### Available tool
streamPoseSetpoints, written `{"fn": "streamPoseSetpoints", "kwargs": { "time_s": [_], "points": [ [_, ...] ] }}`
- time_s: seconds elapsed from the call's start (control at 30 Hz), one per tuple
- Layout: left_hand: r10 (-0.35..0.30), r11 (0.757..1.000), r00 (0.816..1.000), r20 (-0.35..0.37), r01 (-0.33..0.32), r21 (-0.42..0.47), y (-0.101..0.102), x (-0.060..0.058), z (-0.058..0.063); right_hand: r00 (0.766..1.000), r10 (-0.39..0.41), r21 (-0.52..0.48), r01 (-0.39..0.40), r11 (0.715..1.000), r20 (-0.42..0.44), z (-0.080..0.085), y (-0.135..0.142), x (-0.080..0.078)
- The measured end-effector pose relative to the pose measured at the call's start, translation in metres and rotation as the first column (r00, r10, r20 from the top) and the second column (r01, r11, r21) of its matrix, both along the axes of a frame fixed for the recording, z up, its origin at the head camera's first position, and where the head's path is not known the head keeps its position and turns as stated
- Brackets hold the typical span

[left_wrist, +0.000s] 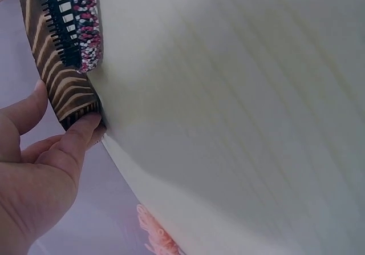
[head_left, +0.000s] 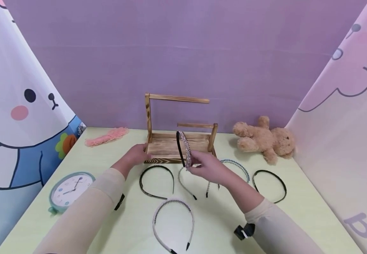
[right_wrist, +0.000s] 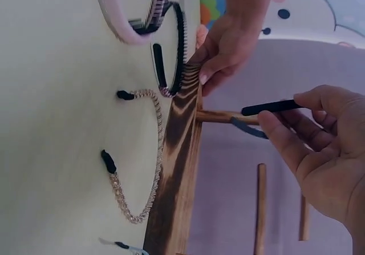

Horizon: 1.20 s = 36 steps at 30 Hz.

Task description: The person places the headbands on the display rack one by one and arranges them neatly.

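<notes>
My left hand grips the front left corner of a brown wooden rack with two horizontal rods; in the left wrist view, thumb and fingers pinch the striped end of its base. My right hand pinches a glittery headband with a black inner band, held upright in front of the rack. Seen from the right wrist, a black end of this headband sits between thumb and fingers. Close below the left hand, a dark beaded headband lies near the base.
Several more headbands lie on the table: a pale one nearest me, a gold one, a blue one and a black one. A round clock lies left, pink yarn behind it, a teddy bear right.
</notes>
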<state>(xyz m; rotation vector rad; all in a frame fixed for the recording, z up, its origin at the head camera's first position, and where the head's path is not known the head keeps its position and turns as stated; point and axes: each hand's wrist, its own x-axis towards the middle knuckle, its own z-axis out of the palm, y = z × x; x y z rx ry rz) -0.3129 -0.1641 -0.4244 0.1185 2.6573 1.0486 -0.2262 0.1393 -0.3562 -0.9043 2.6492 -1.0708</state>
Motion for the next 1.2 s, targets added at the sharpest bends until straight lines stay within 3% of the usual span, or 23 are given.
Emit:
{"fn": "streamPoseSetpoints", "kwargs": {
  "time_s": [0.3,0.6,0.87,1.2],
  "points": [
    [-0.010,1.000,1.000,-0.027,0.010,0.006,0.001,-0.005,-0.006,0.995,-0.092,0.003,0.093,0.996,-0.025,-0.014,-0.020,-0.052],
    [0.000,1.000,1.000,-0.028,0.000,0.012,0.002,-0.004,-0.006,0.982,-0.180,-0.035,0.178,0.983,-0.059,-0.030,-0.028,-0.086],
    [-0.001,1.000,0.999,-0.032,0.001,-0.014,0.001,-0.003,-0.006,0.970,-0.240,-0.057,0.237,0.970,-0.038,-0.043,-0.024,-0.100],
    [0.002,1.000,1.000,-0.016,-0.002,-0.023,0.000,-0.005,-0.006,0.947,-0.322,-0.047,0.321,0.946,-0.012,-0.053,0.000,-0.107]
  ]
}}
